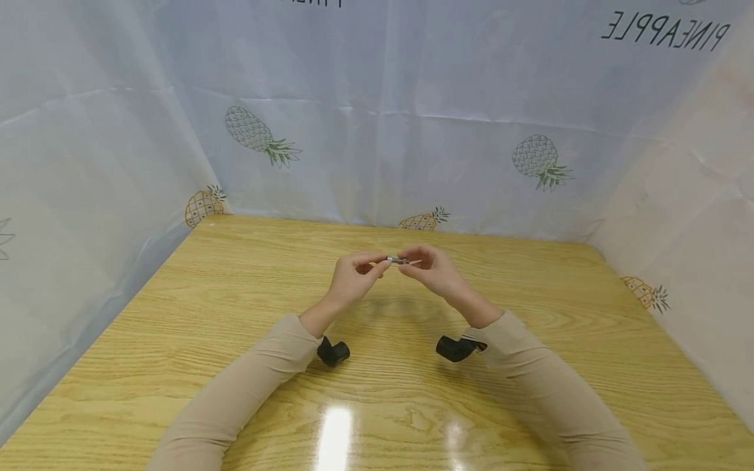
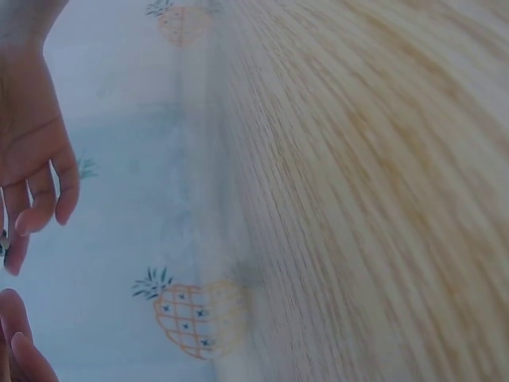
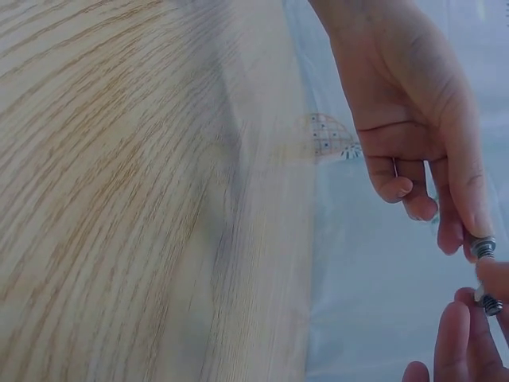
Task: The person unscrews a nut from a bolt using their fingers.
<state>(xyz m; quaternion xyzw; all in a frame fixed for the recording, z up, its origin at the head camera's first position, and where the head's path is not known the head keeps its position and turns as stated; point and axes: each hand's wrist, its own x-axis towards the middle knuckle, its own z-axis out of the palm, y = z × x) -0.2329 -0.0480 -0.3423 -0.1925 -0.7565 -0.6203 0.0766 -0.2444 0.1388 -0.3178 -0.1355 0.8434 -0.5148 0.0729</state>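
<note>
Crosswise, a metal bolt (image 1: 398, 261) bridges both pinching hands (image 1: 350, 277) (image 1: 436, 272).

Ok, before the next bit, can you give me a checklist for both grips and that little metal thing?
1. Left grip pinches the small metal part: ok, it has one end.
2. Right grip pinches it too: ok, it has the other end.
3. Metal part is up off the table: ok, both hands hold it in the air.
4. Sleeves out of the fingers' way: ok, they stop short of the hands.
5. Is it one piece or two joined together: cannot tell, fingers cover some of it.
</note>
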